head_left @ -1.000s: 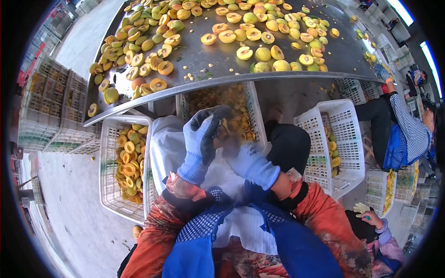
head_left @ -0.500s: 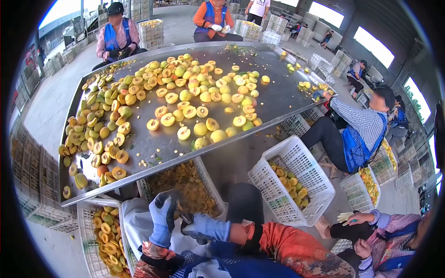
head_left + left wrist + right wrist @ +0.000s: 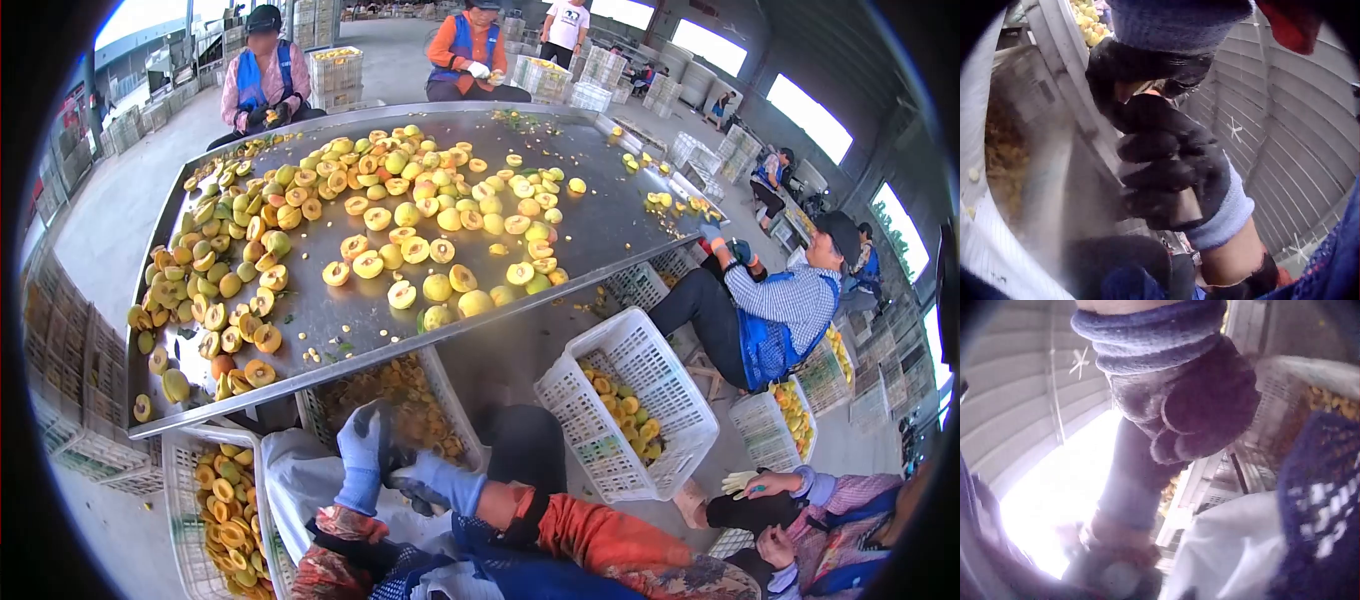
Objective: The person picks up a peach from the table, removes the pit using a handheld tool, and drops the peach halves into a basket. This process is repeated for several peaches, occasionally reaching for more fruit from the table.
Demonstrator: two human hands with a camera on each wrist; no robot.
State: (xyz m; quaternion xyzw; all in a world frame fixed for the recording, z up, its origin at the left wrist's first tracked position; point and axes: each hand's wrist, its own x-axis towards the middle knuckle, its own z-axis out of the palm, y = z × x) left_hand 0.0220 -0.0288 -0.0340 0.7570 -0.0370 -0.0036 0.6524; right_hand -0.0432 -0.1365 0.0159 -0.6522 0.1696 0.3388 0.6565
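My left hand [image 3: 362, 455], in a blue knit glove with dark coating, is raised in front of my lap. Its fingers curl round a mostly hidden piece of fruit, likely a peach [image 3: 1126, 92], of which a small sliver shows in the left wrist view. My right hand [image 3: 435, 482], gloved alike, meets it from the right, knuckles close under the left palm. Its fingers wrap a tool with a flat pale handle [image 3: 1187, 206]; the working end is hidden. Beyond both hands, a crate [image 3: 455, 405] of peach pieces stands under the table edge.
A metal table [image 3: 310, 318] with a raised rim carries many whole and halved peaches [image 3: 175, 386]. White crates of fruit stand at my left [image 3: 185, 500] and right [image 3: 655, 375]. One person [image 3: 785, 300] sits at the table's right side, another [image 3: 840, 520] close at my right; others sit across.
The head view has tilted up from my lap to the whole table. My hands, apart a second ago, are now together. The person at the table's right side has raised the head.
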